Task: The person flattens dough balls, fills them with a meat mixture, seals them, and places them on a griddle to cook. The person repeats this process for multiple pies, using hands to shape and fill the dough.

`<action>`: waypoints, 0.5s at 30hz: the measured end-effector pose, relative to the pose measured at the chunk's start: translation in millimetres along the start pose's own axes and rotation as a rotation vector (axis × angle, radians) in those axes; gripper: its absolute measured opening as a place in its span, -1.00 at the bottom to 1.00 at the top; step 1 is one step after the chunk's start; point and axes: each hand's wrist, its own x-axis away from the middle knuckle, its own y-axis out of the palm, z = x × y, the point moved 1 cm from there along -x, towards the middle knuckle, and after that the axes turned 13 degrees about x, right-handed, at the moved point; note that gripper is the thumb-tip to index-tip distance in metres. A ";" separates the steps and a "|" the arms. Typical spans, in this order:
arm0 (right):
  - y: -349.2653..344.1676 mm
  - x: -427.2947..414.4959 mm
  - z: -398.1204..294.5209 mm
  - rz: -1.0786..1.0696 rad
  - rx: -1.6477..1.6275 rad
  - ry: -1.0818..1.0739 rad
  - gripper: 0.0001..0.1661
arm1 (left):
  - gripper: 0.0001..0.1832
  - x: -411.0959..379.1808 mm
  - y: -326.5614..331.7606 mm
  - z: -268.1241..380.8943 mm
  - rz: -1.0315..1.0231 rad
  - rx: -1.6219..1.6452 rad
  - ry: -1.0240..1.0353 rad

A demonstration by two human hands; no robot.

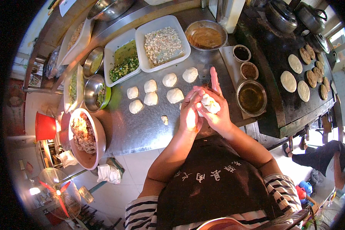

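Observation:
A folded, pleated piece of dough (210, 104) sits cupped between my two hands over the table's near right part. My left hand (190, 112) presses against its left side with the fingers curled. My right hand (220, 110) wraps the other side, its thumb across the dough and one finger pointing away from me. The fingers hide much of the dough, and its filling cannot be seen. Several pale dough balls (169, 80) lie in loose rows on the metal table (126, 132), beyond and left of my hands. A small dough scrap (164, 120) lies nearer.
White tubs of chopped greens (123, 54) and diced white filling (162, 43) stand behind, beside a bowl of brown paste (206, 35). Left is a bowl of minced meat (84, 138). An oil bowl (251, 97) stands right, before a griddle (276, 112) with flatbreads. A person (325, 156) is at far right.

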 end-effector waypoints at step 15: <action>6.2 16.5 2.0 0.106 0.135 0.118 -0.90 | -0.45 16.7 18.4 -15.7 0.266 0.220 -0.146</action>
